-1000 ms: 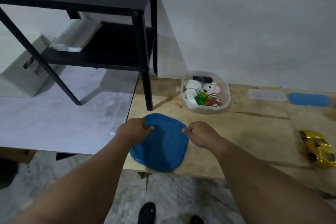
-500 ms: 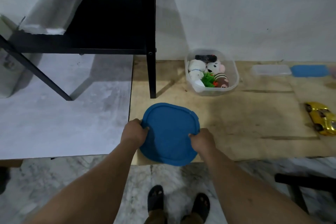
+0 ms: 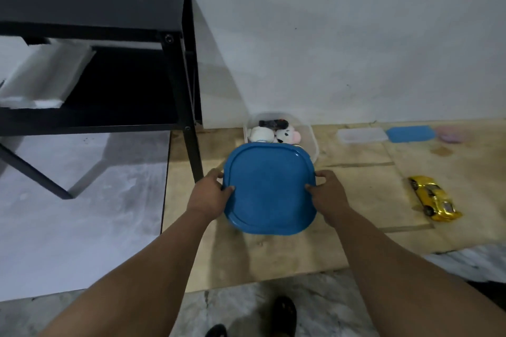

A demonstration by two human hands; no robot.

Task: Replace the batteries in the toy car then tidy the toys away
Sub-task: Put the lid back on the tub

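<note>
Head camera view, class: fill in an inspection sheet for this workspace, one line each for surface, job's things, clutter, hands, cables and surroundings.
Surface: bare plywood board on a marbled floor.
Job's things: large blue rounded-square plastic lid held in front of the clear plastic tub of soft toys; shiny yellow toy car lies on the board to the right, outside the tub.
Clutter: small clear flat box, small blue lid, pink item by the wall.
Hands: left hand and right hand grip the lid's opposite edges.
Cables: nothing seen.
Surroundings: black metal shelf unit, white wall.
</note>
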